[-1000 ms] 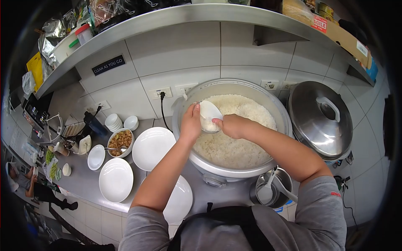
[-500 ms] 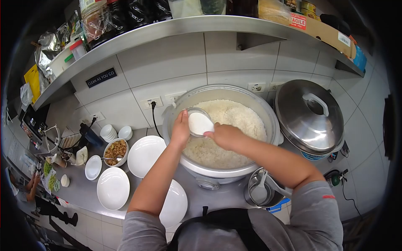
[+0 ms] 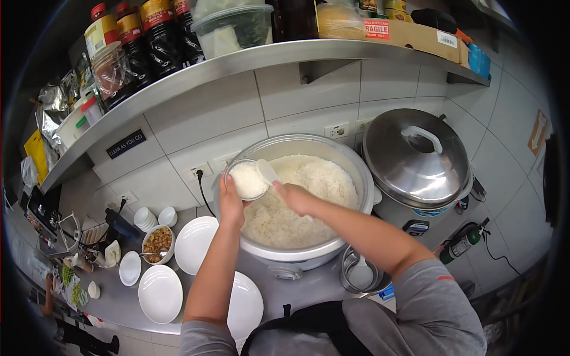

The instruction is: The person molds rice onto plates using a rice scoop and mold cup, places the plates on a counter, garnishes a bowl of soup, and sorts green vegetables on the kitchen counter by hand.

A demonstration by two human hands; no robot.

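My left hand (image 3: 231,200) is closed around the side of a small bowl (image 3: 246,197) filled with white rice (image 3: 247,180), held over the left part of a large rice cooker (image 3: 285,254). In my right hand (image 3: 295,198) is a white rice paddle (image 3: 266,171), its blade against the bowl's right rim. Beneath both hands, loose cooked rice (image 3: 314,178) fills much of the cooker pot. To the right stands the cooker's metal lid (image 3: 415,151), with a pale handle on top, over another large pot.
White plates (image 3: 160,293) lie on the steel counter at left, near a bowl of brown diced food (image 3: 158,242) with a spoon. A metal pot (image 3: 360,274) with a white scoop stands front right. Bottles (image 3: 160,38) and boxes crowd the overhead shelf (image 3: 237,64). Another person (image 3: 47,296) is far left.
The paddle blade has lifted off the bowl's face to its right rim, leaving the rice in the bowl exposed. The camera view has shifted, moving the scene leftward.
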